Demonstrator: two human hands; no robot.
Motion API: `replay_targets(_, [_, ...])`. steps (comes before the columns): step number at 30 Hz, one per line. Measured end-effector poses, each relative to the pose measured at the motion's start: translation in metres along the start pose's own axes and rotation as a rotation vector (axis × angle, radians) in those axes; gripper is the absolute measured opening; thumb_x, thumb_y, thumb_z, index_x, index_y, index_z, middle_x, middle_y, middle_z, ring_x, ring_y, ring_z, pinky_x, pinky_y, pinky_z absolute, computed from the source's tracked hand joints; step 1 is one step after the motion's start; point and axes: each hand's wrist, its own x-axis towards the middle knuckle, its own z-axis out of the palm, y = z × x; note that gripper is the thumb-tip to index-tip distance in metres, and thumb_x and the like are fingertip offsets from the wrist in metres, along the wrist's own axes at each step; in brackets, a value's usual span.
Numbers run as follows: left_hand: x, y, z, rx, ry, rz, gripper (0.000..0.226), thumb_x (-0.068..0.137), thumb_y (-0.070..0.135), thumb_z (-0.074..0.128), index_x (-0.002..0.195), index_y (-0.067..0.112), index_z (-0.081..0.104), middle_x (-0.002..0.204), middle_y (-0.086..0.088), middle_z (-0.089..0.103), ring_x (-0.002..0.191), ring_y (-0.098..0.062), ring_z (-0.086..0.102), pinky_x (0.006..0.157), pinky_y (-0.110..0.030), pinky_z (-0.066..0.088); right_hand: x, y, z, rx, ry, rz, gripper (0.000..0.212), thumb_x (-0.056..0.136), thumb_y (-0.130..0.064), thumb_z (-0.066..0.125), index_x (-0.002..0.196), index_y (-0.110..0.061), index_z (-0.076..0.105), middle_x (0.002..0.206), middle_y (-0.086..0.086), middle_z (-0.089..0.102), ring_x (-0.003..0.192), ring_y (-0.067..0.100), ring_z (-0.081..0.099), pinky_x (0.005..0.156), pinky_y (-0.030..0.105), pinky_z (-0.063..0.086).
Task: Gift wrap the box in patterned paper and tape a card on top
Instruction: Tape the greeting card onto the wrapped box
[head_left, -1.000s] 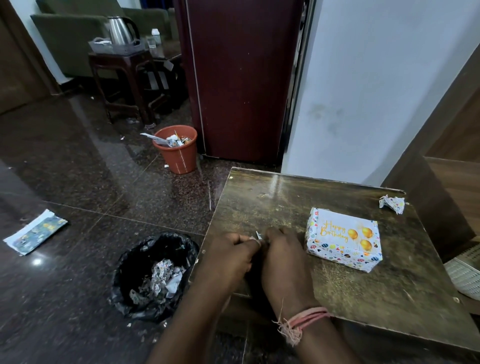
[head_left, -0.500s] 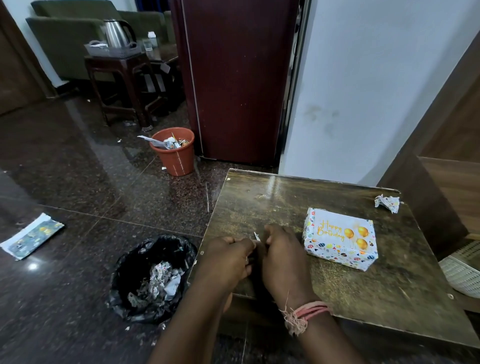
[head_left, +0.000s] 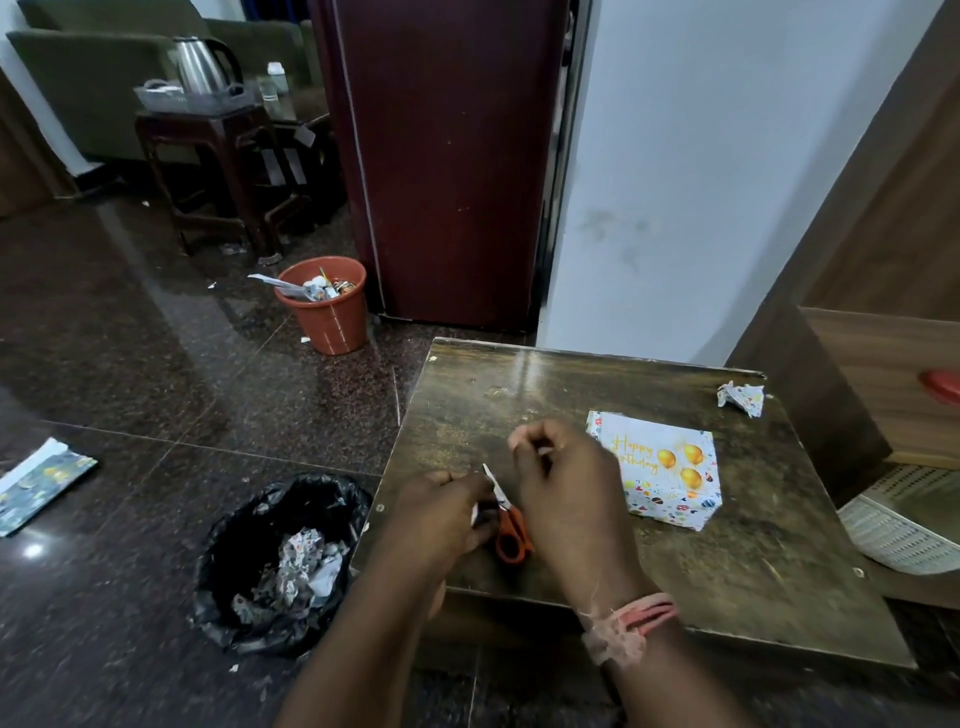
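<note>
From the head view, the left edge of the wrapped box (head_left: 670, 480) is hidden behind the right hand (head_left: 563, 480), and the finger rings of the orange scissors (head_left: 511, 525) are partly covered by both hands. Whatever the right fingers pinch is too small and blurred to name; it may be a bit of tape, I cannot tell.

The right hand hovers over the worktop (head_left: 571, 395) with its fingers curled and the tips drawn together in a pinch. The left hand (head_left: 441, 512) sits low at the near left edge, fingers curled round the scissors and a small white scrap, the blades pointing up and away.

The box lies flat on the worktop just right of the right hand, a "Happy Birthday" card with gold balloons on top. A crumpled paper scrap (head_left: 743, 397) sits at the far right corner. On the floor stand a black bag-lined bin (head_left: 283, 561) of paper waste and an orange bin (head_left: 324, 306).
</note>
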Motion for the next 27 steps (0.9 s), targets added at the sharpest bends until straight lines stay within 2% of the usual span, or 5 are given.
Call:
replay_targets(5, [0.002,0.006,0.010,-0.040,-0.056,0.086,0.012,0.097,0.006,0.063,0.092,-0.002,0.070,0.095,-0.019,0.069,0.091,-0.027,0.068,0.085,-0.036,0.062,0.025,0.024,-0.078,0.253,0.306,0.039,0.009,0.094,-0.015,0.069,0.095,-0.020,0.076,0.079,-0.009,0.073,0.070,0.010,0.067,0.070,0.034,0.056])
replay_targets(8, [-0.001,0.007,0.020,-0.055,-0.085,0.128,0.013,0.099,0.006,0.062,0.094,-0.004,0.070,0.094,-0.019,0.071,0.092,-0.027,0.069,0.083,-0.034,0.061,0.028,0.058,-0.122,0.104,0.420,0.136,0.009,0.094,-0.016,0.068,0.089,-0.018,0.075,0.078,-0.007,0.072,0.075,0.013,0.067,0.076,0.035,0.055])
replay_targets(16, [-0.001,0.003,0.028,-0.013,-0.086,0.167,0.013,0.097,0.007,0.064,0.092,-0.002,0.072,0.101,-0.025,0.074,0.092,-0.029,0.070,0.093,-0.045,0.059,0.027,0.120,-0.159,-0.357,0.014,0.436,0.019,0.090,-0.018,0.072,0.071,-0.018,0.075,0.082,0.006,0.074,0.085,0.029,0.068,0.074,0.034,0.051])
replay_targets(20, [0.003,0.002,0.021,-0.005,-0.090,0.154,0.013,0.098,0.008,0.063,0.095,-0.002,0.071,0.104,-0.022,0.075,0.094,-0.028,0.070,0.085,-0.038,0.060,0.026,0.114,-0.151,-0.598,0.002,0.298,0.014,0.085,-0.010,0.068,0.074,-0.008,0.077,0.077,0.011,0.073,0.080,0.032,0.067,0.065,0.033,0.048])
replay_targets(27, [0.006,0.000,0.017,0.006,-0.101,0.150,0.016,0.098,0.010,0.064,0.102,-0.003,0.072,0.104,-0.020,0.076,0.096,-0.027,0.073,0.078,-0.033,0.061,0.025,0.104,-0.141,-0.732,0.020,0.313,0.013,0.088,-0.011,0.063,0.087,-0.006,0.076,0.094,0.019,0.071,0.092,0.039,0.067,0.075,0.034,0.050])
